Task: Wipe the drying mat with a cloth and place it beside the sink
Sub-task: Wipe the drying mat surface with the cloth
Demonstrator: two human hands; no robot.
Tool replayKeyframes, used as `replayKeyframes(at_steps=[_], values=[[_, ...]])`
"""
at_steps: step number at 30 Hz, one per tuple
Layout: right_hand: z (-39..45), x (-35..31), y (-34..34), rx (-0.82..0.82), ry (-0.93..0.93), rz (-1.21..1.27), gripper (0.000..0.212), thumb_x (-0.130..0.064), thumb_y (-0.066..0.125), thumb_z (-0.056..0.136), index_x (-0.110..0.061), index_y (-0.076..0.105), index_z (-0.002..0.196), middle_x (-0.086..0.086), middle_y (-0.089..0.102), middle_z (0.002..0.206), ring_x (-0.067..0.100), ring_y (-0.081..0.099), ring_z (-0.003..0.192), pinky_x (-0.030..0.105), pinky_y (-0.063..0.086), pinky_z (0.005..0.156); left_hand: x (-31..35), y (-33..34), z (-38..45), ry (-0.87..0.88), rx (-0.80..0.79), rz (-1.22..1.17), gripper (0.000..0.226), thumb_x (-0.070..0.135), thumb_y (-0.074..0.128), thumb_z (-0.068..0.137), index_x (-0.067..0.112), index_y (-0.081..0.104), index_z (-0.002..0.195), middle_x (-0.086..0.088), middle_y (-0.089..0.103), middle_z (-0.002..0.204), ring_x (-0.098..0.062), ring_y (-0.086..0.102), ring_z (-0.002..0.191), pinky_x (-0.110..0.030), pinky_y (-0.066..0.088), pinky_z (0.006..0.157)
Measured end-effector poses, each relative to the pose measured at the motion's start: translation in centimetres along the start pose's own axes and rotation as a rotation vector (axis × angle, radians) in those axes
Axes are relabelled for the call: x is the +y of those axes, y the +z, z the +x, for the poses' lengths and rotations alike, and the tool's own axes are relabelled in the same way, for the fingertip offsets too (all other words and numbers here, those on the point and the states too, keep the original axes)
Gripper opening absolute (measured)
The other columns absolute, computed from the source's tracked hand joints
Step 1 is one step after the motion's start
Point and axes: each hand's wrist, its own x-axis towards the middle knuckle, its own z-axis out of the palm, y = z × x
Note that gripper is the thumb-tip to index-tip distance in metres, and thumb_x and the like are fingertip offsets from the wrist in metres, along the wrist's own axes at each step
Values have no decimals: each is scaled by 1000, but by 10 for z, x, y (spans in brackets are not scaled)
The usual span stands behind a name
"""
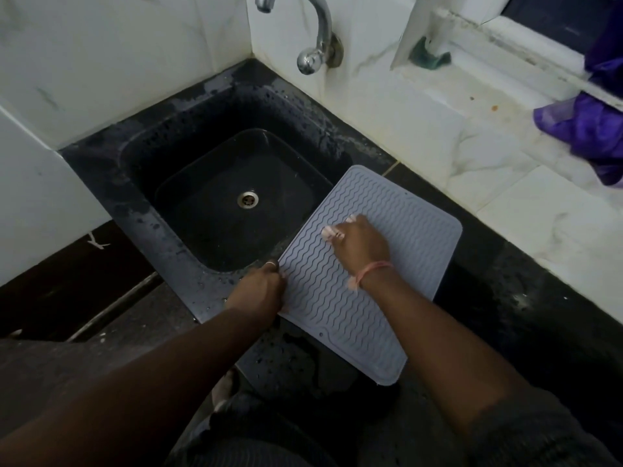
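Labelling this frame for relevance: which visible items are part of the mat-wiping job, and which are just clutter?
In the job:
- drying mat, on the counter right of the sink
- cloth, bunched under the right hand
- left hand, holding the mat's left edge

Lying about:
- tap
- purple fabric
- green scrubber on the ledge

One mat (371, 274) is lying on the counter, and one sink (215, 183) with one drain (247, 199) is sitting beside it. One tap (317, 32) is hanging above. Two hands are showing: the left hand (261, 286) and the right hand (360, 244), which is holding one small cloth (333, 230). One purple fabric (586, 126) is lying at the window.
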Motion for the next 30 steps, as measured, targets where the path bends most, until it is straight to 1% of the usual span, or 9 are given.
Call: replayKeyframes(at_steps=[5, 9, 14, 18, 21, 24, 26, 28, 30], values=[[31, 9, -9, 82, 161, -52, 22, -30, 60, 100, -20, 73, 115, 9, 56, 125, 17, 58, 80, 29, 47, 68, 5, -1, 6, -24, -8, -63, 21, 21, 50, 108, 10, 62, 121, -8, 60, 118, -17, 64, 94, -36, 60, 84], [-32, -25, 10, 2, 20, 23, 27, -29, 54, 103, -27, 68, 125, 4, 47, 140, 19, 63, 108, 32, 56, 85, 3, -1, 8, -34, -16, -68, 16, 23, 57, 105, 13, 63, 115, -4, 57, 114, -15, 63, 94, -31, 58, 82], [-117, -50, 24, -152, -152, 100, 24, -33, 52, 97, -33, 68, 115, -3, 45, 125, 18, 61, 90, 27, 49, 71, 4, -2, 3, 4, 14, -6, 16, 26, 59, 103, 16, 70, 110, -5, 57, 110, -20, 64, 94, -38, 58, 83], [-78, -25, 18, -102, -136, 123, 31, -50, 46, 102, -37, 68, 119, -6, 50, 122, 9, 58, 90, 31, 57, 76, 6, -4, 1, -40, -17, -62, 16, 21, 55, 105, 14, 65, 116, -6, 59, 114, -17, 65, 93, -38, 60, 83], [-19, 2, 5, 0, 9, 74, 33, -48, 49, 103, -31, 70, 121, 2, 53, 130, 15, 61, 95, 32, 54, 78, 9, -9, 5, -63, -63, -60, 21, 21, 53, 106, 12, 62, 123, -6, 58, 117, -16, 64, 95, -37, 60, 85], [22, 17, -9, 47, 75, 14, 26, -40, 56, 102, -25, 74, 114, 6, 57, 122, 18, 61, 84, 28, 48, 70, 11, -12, 9, -74, -93, -47, 24, 20, 55, 105, 9, 61, 126, -7, 58, 119, -17, 63, 97, -35, 59, 86], [31, 20, -14, 5, 56, 31, 22, -40, 60, 100, -24, 76, 96, 6, 63, 112, 18, 64, 80, 31, 53, 69, 9, -15, 11, -88, -113, -47, 24, 23, 59, 103, 11, 62, 124, -5, 58, 117, -15, 62, 96, -32, 59, 84], [27, 19, -23, -31, 46, 257, 35, -46, 65, 97, -20, 71, 75, 3, 71, 84, 16, 66, 69, 37, 58, 66, 5, -16, 13, -106, -134, -57, 21, 26, 65, 99, 16, 65, 118, -3, 58, 117, -11, 61, 95, -29, 57, 83], [12, 15, -38, -29, 97, 509, 33, -49, 67, 95, -20, 76, 83, -1, 73, 76, 13, 69, 69, 41, 60, 69, 6, -18, 13, -114, -135, -117, 14, 28, 69, 96, 20, 71, 107, -1, 61, 114, -9, 62, 93, -31, 58, 84]])
